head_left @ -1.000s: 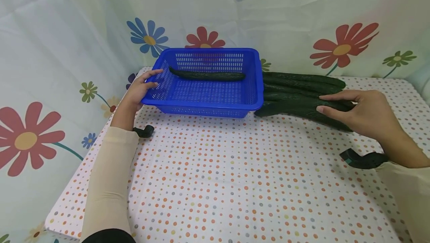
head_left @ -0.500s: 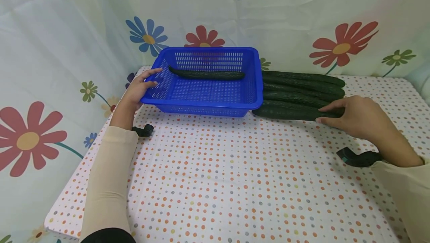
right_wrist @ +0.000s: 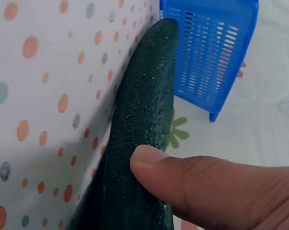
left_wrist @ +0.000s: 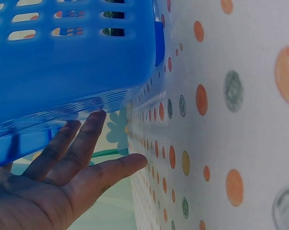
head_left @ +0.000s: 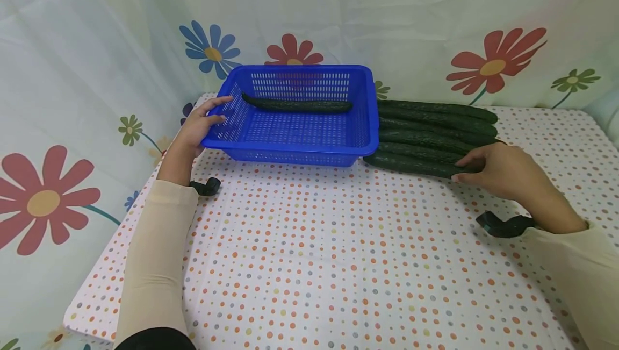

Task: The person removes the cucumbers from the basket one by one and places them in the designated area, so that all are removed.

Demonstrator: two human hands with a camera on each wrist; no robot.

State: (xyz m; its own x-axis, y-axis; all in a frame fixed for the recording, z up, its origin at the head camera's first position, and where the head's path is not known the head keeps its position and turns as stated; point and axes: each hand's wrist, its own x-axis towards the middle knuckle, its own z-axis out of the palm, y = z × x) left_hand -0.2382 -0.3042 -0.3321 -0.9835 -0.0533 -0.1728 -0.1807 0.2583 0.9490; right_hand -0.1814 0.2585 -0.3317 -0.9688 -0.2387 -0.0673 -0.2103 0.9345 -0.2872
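A blue slotted basket (head_left: pixel 290 154) stands at the back of the dotted table, with one dark green cucumber (head_left: pixel 297 106) lying along its far wall. My left hand (head_left: pixel 197 126) holds the basket's left rim; in the left wrist view its fingers (left_wrist: pixel 89 132) reach under the basket's lip (left_wrist: pixel 63 81). Several long cucumbers (head_left: pixel 435 121) lie in a row right of the basket. My right hand (head_left: pixel 495 170) grips the right end of the nearest cucumber (head_left: pixel 408 163), with the thumb (right_wrist: pixel 154 165) pressed on that cucumber's skin (right_wrist: pixel 139 110). The cucumber's other end lies by the basket's corner (right_wrist: pixel 216 48).
A floral cloth (head_left: pixel 96 43) hangs close behind and to the left of the table. The dotted tablecloth (head_left: pixel 338 264) stretches bare toward me. The table's left edge (head_left: pixel 92 285) lies just past my left sleeve. Black wrist mounts (head_left: pixel 503 226) sit by both wrists.
My right hand has come down from above the pile and closed round the nearest cucumber's end. My left hand has stayed on the basket's rim.
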